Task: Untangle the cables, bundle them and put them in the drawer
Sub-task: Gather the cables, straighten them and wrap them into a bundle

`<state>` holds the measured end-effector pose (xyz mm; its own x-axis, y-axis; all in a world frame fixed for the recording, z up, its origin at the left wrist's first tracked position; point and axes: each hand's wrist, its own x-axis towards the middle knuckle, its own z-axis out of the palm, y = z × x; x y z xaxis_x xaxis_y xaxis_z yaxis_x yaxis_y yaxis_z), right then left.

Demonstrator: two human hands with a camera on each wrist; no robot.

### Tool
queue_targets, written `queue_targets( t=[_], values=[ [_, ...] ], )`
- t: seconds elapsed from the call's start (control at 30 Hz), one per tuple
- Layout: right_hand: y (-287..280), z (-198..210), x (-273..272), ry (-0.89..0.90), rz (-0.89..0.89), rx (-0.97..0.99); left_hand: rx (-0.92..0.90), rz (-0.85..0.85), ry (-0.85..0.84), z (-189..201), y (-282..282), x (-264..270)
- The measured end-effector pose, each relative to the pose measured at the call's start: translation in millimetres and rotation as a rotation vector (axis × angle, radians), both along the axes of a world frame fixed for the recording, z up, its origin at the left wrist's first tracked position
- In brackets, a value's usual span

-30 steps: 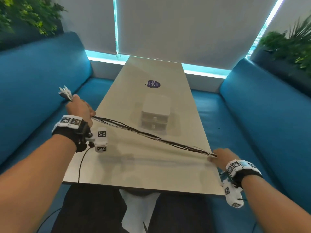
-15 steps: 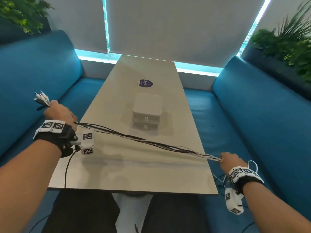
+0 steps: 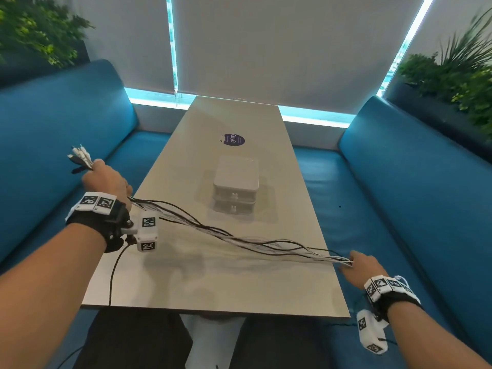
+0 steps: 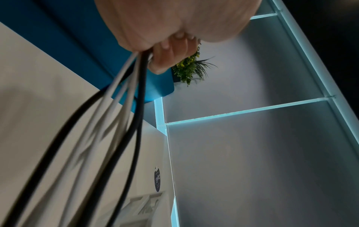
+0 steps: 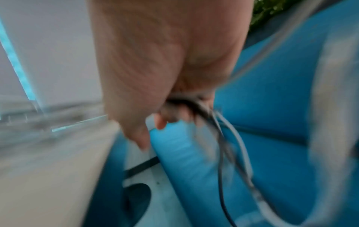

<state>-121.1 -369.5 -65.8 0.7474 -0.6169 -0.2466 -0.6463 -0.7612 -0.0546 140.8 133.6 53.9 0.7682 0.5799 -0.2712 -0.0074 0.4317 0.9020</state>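
A bunch of black and white cables (image 3: 234, 239) stretches across the table (image 3: 213, 283) from left to right, its strands slightly spread. My left hand (image 3: 105, 181) grips one end, fist closed, with the plugs (image 3: 80, 157) sticking out past it over the left bench. The left wrist view shows those fingers curled round the cables (image 4: 124, 98). My right hand (image 3: 360, 266) holds the other end just off the table's right edge; the right wrist view is blurred but shows cables (image 5: 196, 106) pinched in the curled fingers. A small white two-drawer box (image 3: 235, 187) stands mid-table, both drawers closed.
Blue benches (image 3: 399, 195) run along both sides of the narrow table. A round dark sticker (image 3: 233, 139) lies beyond the drawer box. Plants (image 3: 458, 73) sit on ledges behind the benches. A black wrist-camera lead (image 3: 111, 275) hangs over the near table edge.
My right hand has slid further right along the cables, past the table edge. The left hand stays raised at the left; the strands now sag and spread a little.
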Motion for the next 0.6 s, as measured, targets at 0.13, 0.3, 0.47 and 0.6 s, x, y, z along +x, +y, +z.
queue_targets(
  t=[0.13, 0.3, 0.47, 0.6],
  values=[
    [10, 13, 15, 0.174, 0.128, 0.162, 0.061, -0.051, -0.028, 4, -15, -2],
    [18, 43, 30, 0.338, 0.203, 0.17, 0.066, -0.101, -0.07, 15, -29, -7],
    [69, 63, 49, 0.034, 0.398, 0.154, 0.118, -0.147, -0.083, 16, -38, -18],
    [148, 84, 74, -0.037, 0.62, 0.233, 0.156, -0.197, -0.071, 14, -48, -30]
  ],
)
